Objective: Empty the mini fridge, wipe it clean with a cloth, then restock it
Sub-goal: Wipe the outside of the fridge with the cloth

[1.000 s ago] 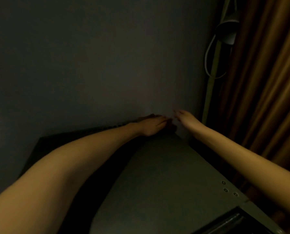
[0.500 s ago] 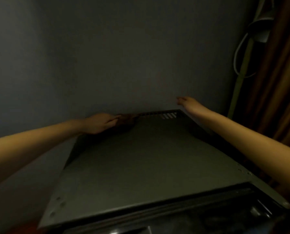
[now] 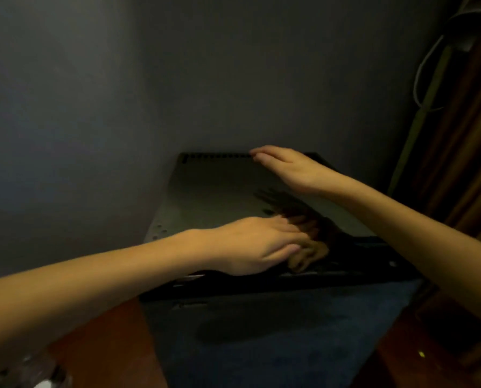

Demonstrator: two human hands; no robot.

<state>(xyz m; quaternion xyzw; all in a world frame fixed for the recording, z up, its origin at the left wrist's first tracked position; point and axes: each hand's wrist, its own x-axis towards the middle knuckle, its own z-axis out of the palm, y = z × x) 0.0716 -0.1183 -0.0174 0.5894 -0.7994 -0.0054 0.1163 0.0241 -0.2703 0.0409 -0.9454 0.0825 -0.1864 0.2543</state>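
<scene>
Mini fridge: the mini fridge (image 3: 214, 191) stands hard against the grey wall (image 3: 177, 79), in the corner by a brown curtain (image 3: 471, 169). Only its flat grey top and dark front edge show from here.
Cloth: a dark brown cloth (image 3: 295, 211) lies on the fridge top near the front edge. It is blurred, so its outline is hard to make out.
Left hand: the left hand (image 3: 256, 245) is down on the cloth at the front of the top. Its fingers (image 3: 307, 254) look curled and bunched into the cloth, though the blur makes this uncertain.
Right hand: the right hand (image 3: 289, 166) is over the back edge, by the vent slots (image 3: 217, 156). The fingers are straight and pressed together and hold nothing. I cannot tell if it touches the top.
Step in hand: I judge this to be wiping the outside top.
How it will handle: the fridge looks stiff, boxy and heavy, with a smooth sheet-metal top. It is better steadied flat-handed than lifted. The cloth is soft and limp, so it is best gathered in the palm.
Risk: a pale cable (image 3: 421, 79) hangs beside the curtain, near the right arm's reach.
Around: a reddish floor (image 3: 107, 331) and a dark blue mat (image 3: 289, 348) lie below.
</scene>
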